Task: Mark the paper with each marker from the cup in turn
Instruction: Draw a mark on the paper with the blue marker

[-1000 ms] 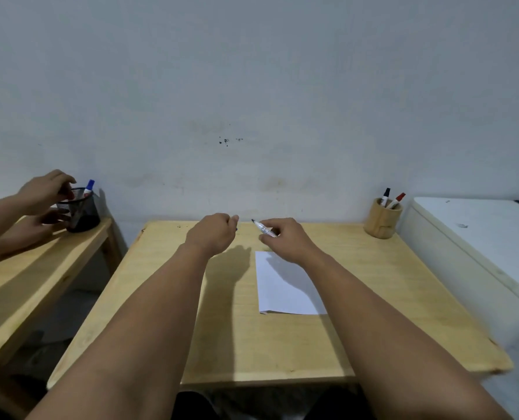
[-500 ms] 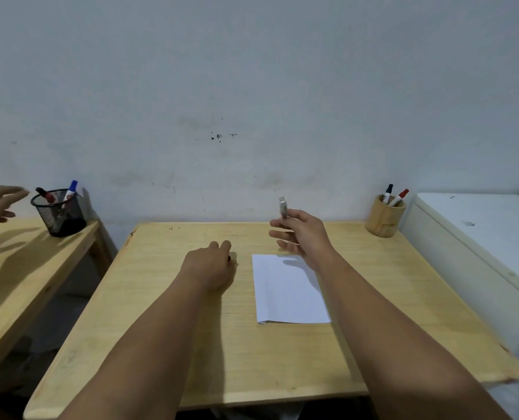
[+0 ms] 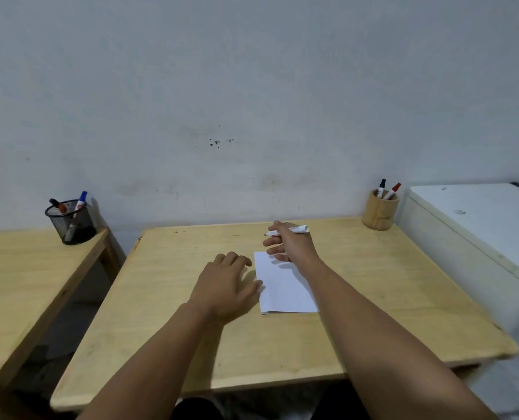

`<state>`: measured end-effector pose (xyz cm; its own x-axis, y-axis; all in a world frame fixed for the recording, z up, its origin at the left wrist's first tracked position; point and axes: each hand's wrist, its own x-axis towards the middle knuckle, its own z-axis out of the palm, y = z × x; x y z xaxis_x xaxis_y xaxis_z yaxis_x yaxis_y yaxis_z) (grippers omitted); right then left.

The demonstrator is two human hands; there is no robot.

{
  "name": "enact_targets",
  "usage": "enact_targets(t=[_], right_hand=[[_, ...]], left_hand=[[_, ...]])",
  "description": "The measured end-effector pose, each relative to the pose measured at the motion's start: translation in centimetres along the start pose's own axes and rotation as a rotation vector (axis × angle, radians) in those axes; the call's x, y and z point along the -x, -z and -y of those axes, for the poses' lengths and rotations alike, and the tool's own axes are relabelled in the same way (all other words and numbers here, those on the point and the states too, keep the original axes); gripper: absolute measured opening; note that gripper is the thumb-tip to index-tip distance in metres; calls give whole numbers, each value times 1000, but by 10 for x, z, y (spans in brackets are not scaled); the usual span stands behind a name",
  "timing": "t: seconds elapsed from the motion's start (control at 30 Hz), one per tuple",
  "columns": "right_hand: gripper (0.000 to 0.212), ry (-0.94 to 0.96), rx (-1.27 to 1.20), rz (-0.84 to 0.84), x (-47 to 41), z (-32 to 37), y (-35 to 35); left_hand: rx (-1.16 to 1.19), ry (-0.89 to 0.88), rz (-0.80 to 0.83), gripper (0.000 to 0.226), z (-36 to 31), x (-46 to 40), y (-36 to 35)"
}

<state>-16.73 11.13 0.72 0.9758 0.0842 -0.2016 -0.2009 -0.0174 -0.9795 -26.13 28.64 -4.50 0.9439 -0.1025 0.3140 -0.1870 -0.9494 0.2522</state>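
Head view: the right hand (image 3: 291,245) is seen closed around a white marker (image 3: 287,231), which is held roughly level above the far edge of the paper (image 3: 284,291), its dark tip pointing toward the left hand's side and clear of the sheet. No cap is seen on that tip. The left hand (image 3: 228,283) is laid flat and empty on the tabletop (image 3: 388,298), fingers spread, its thumb at the paper's near-left edge. The white paper is lying flat just under and in front of the right hand. Well beyond the right hand, at the tabletop's far corner, a wooden cup (image 3: 379,213) is standing with a black-capped marker (image 3: 382,187) and a red-capped marker (image 3: 393,190) in it. Print on the marker barrels is too small to be read. Far off past the left hand, a black mesh cup (image 3: 70,222) with pens is set on a second table (image 3: 25,283).
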Motion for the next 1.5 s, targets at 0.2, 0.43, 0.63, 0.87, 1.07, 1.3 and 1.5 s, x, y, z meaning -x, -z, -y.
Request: enact_targets(t=[0.2, 0.43, 0.63, 0.87, 1.07, 1.3, 1.5], right_hand=[[26, 14, 32, 29, -4, -16, -7], [25, 89, 42, 11, -18, -32, -16], [16, 120, 67, -79, -18, -54, -19], [44, 189, 247, -89, -25, -51, -31], [27, 147, 178, -104, -34, -63, -31], [24, 140, 163, -100, -37, -69, -36], [29, 160, 190, -93, -35, -69, -38]], left_hand=[[20, 49, 14, 73, -12, 14, -9], [-78, 70, 77, 83, -5, 23, -22], [-103, 148, 180, 106, -4, 25, -21], [-104, 162, 225, 111, -5, 25, -20], [-92, 158, 233, 118, -4, 24, -21], [-94, 146, 269, 131, 1, 27, -23], [-101, 145, 276, 130, 3, 28, -21]])
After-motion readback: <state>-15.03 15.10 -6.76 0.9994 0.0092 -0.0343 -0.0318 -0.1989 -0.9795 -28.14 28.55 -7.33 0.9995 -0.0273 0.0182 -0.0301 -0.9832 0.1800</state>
